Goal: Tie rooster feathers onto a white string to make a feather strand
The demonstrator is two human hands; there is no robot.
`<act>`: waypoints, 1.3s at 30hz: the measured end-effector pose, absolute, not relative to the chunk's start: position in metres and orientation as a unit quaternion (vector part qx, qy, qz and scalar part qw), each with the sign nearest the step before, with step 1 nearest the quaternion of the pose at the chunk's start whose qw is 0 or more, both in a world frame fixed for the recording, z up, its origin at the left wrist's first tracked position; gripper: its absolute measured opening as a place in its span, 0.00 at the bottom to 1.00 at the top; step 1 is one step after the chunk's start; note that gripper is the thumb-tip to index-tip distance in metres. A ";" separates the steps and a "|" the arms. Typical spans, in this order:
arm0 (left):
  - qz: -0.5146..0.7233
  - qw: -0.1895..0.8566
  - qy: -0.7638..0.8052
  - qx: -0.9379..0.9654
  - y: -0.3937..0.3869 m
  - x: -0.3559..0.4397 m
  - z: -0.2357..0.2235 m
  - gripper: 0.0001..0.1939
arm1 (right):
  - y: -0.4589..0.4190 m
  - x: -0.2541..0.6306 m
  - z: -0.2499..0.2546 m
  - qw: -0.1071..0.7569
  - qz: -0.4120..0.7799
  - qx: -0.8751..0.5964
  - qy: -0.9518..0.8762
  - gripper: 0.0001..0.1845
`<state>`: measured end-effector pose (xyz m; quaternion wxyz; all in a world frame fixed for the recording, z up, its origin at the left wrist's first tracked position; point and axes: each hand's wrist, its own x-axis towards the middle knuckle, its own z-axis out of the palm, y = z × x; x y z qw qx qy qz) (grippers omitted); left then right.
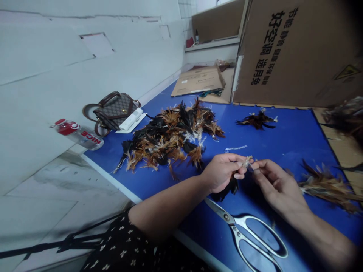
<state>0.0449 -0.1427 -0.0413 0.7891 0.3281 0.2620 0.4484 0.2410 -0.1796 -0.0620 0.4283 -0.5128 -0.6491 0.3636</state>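
You've got a small feather bundle (247, 162) pinched between both hands just above the blue table (295, 139). Your left hand (222, 172) is clenched around its dark feather end, which hangs below your fist, and your right hand (276, 185) has its fingertips nipped on the pale quill tip at 3 o'clock from the left.

Stuff I'd watch out for:

- That right-hand pinch is on a really tiny bit of quill. Pull sideways and it'll probably slip out or snap, and the bundle fans apart.
- The scissors (249, 234) are lying right under your wrists, at 6 o'clock from the bundle, blades pointing toward your left forearm. Drop your arm without looking and you could catch them or shove them off the edge.
- The big feather pile (170, 139) sits at 10 o'clock, not far off. Anything you drop near it is gone, good luck finding it again.
- The loose feathers (326, 187) at 3 o'clock are close to your right wrist, so a sweep of the arm would scatter them.
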 end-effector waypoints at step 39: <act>0.566 0.453 0.330 0.605 -0.148 0.048 -0.055 0.05 | -0.179 0.237 -0.049 0.472 0.460 -0.595 -0.459 0.31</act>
